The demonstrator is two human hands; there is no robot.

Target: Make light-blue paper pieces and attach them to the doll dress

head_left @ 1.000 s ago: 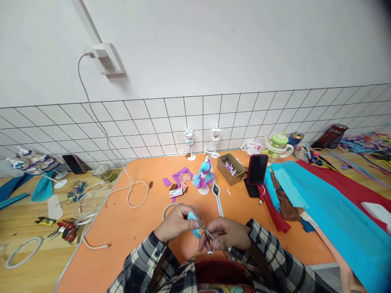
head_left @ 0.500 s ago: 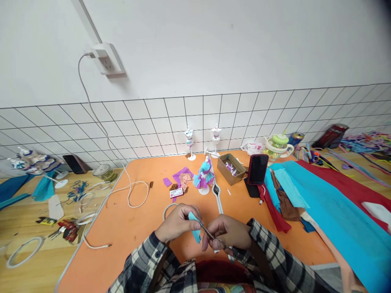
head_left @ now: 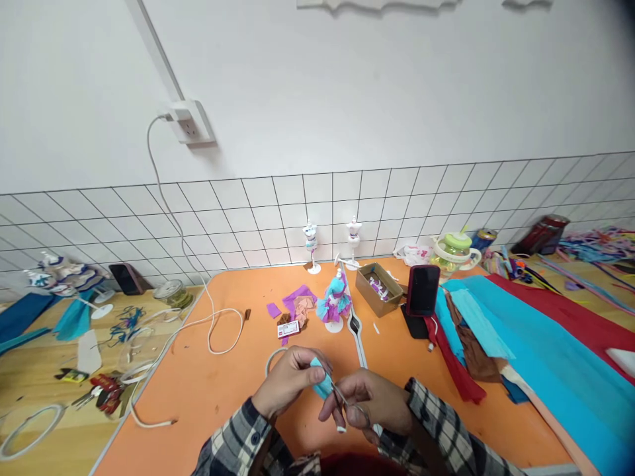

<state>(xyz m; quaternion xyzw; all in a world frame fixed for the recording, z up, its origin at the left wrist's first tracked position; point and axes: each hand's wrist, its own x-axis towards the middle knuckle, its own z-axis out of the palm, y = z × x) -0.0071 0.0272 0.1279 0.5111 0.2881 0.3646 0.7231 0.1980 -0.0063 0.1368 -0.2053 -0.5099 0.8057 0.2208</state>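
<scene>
Low in the middle of the view, my left hand (head_left: 292, 381) pinches a small light blue paper piece (head_left: 321, 379) between thumb and fingers. My right hand (head_left: 371, 398) is closed round the handles of small scissors (head_left: 342, 396), whose blades meet the lower right edge of the paper. Beyond my hands stands a tiny dress form (head_left: 334, 301) in blue and purple crepe paper. Two more small white forms, one with patterned trim (head_left: 310, 243) and one plainer (head_left: 353, 239), are near the wall. Purple scraps (head_left: 300, 297) lie beside a small labelled box (head_left: 288, 329).
A cardboard box (head_left: 380, 291), a phone on a stand (head_left: 423, 291) and a green-lidded teapot (head_left: 454, 251) are behind my right hand. Blue paper sheets (head_left: 550, 344) cover the right side. A white cable (head_left: 213, 324) crosses the orange mat (head_left: 198, 390) on the left.
The view has tilted up, so the table's things sit lower. The scissor blades have shifted from across the blue paper near my left thumb to its lower right edge.
</scene>
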